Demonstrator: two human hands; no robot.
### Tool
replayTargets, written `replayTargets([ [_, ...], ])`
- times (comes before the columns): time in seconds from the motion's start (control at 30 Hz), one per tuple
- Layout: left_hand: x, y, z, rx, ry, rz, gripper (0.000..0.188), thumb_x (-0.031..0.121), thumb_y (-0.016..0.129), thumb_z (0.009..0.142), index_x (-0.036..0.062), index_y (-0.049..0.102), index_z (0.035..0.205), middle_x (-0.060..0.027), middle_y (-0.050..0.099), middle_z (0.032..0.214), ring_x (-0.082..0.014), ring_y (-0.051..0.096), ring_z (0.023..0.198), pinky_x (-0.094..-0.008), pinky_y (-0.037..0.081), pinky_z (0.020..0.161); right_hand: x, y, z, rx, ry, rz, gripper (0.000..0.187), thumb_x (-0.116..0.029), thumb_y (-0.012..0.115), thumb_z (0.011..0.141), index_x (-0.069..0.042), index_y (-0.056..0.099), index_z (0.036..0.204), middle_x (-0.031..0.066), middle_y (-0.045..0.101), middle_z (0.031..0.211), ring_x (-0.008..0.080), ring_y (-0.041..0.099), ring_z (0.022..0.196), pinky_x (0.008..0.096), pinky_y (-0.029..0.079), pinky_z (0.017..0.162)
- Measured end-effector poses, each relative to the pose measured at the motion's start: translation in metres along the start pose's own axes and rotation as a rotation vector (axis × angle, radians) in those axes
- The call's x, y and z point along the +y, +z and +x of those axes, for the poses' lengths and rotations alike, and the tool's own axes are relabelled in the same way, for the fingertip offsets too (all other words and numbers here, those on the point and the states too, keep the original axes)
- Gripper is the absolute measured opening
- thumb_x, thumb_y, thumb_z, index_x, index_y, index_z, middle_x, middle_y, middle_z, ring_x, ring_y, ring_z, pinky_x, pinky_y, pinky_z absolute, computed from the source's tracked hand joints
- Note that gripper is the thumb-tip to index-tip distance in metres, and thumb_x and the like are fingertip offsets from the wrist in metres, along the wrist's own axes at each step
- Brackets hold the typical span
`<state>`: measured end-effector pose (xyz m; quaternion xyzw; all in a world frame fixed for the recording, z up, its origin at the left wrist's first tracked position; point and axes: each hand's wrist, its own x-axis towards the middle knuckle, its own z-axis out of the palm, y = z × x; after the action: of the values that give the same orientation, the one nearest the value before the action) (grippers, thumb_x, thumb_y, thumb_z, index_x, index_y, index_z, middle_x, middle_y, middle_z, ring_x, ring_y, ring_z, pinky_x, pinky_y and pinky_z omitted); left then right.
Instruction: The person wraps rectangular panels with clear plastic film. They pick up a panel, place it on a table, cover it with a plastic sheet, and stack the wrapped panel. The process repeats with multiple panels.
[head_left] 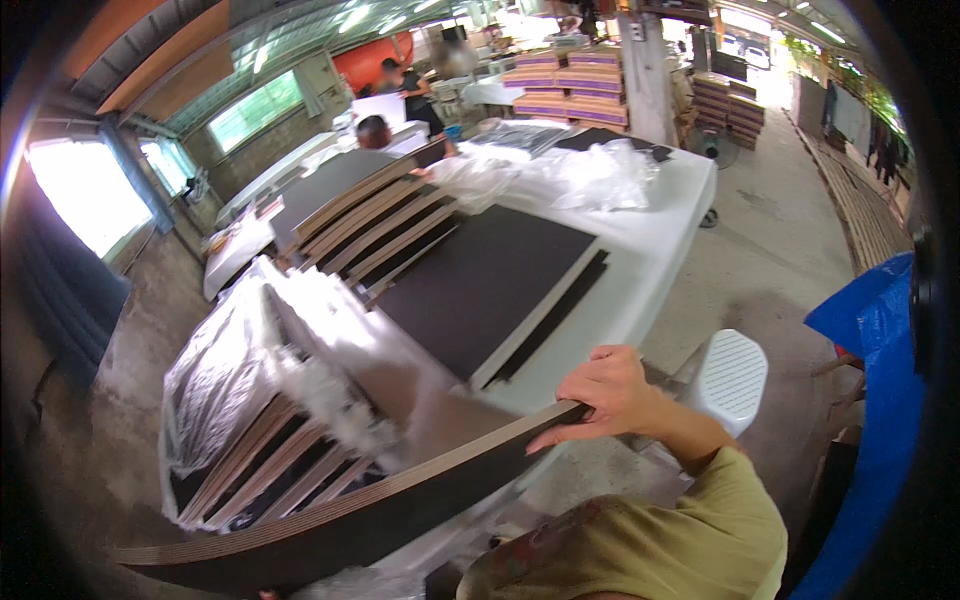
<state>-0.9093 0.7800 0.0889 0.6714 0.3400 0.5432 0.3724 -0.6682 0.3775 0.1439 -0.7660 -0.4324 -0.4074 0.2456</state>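
My right hand (610, 392) is closed round the right end of a stack of long dark boards (340, 510) with brown layered edges. The stack slants across the near side, its edges turned up. Of my left hand (268, 595), only a fingertip shows, pressed to the stack's lower edge at the bottom of the view; the rest is hidden. Just beyond lie more dark boards (275, 455) under clear plastic wrap (225, 370). Farther off, a wide dark panel (490, 285) lies on the white table (650, 260), beside a leaning row of brown-edged boards (380, 225).
A white plastic stool (730, 375) stands right of the table. Crumpled clear plastic (605, 175) covers part of the table's far end. Blue sheeting (870, 400) hangs at the right. Stacked panels (590, 80) and two people (415, 100) are in the background.
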Motion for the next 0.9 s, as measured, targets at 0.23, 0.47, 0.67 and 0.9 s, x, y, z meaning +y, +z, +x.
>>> replayTargets([
  [0.23,0.116,0.110,-0.010,-0.110,0.370,0.189,0.058,0.033,0.058,0.080,-0.0065,0.041,0.119,-0.0195,0.048,0.115,-0.0262,0.049,0.100,-0.0358,0.039,0.085,0.100,-0.080,-0.103,0.164,0.540,0.126,0.040,-0.042,0.079,0.053,-0.009,0.062,0.064,-0.0013,0.039,0.041,0.0092,0.031,0.034,0.0219,0.025,0.037],
  [0.47,0.289,0.282,-0.067,-0.432,0.597,0.518,0.061,0.046,0.068,0.064,-0.0004,0.058,0.101,-0.0171,0.061,0.093,-0.0287,0.059,0.087,-0.0357,0.042,0.078,0.165,-0.068,-0.163,0.198,1.213,0.545,0.039,-0.032,0.077,0.063,0.002,0.064,0.077,0.0062,0.061,0.060,0.0096,0.054,0.049,0.0234,0.042,0.046],
  [0.67,0.316,0.435,-0.049,-0.518,0.797,0.686,0.072,0.065,0.064,0.053,0.0046,0.062,0.092,-0.0146,0.063,0.085,-0.0322,0.059,0.086,-0.0392,0.045,0.075,0.225,-0.012,-0.157,0.224,1.500,0.870,0.039,-0.029,0.074,0.067,0.007,0.062,0.078,0.0095,0.062,0.066,0.0148,0.058,0.052,0.0249,0.045,0.050],
  [0.9,0.261,0.604,0.008,-0.664,0.768,0.784,0.075,0.067,0.066,0.050,0.0007,0.064,0.087,-0.0189,0.063,0.086,-0.0307,0.061,0.085,-0.0398,0.048,0.071,0.335,0.070,-0.122,-0.061,1.574,0.728,0.048,-0.039,0.072,0.067,0.006,0.063,0.080,0.0098,0.062,0.068,0.0156,0.059,0.058,0.0268,0.045,0.054],
])
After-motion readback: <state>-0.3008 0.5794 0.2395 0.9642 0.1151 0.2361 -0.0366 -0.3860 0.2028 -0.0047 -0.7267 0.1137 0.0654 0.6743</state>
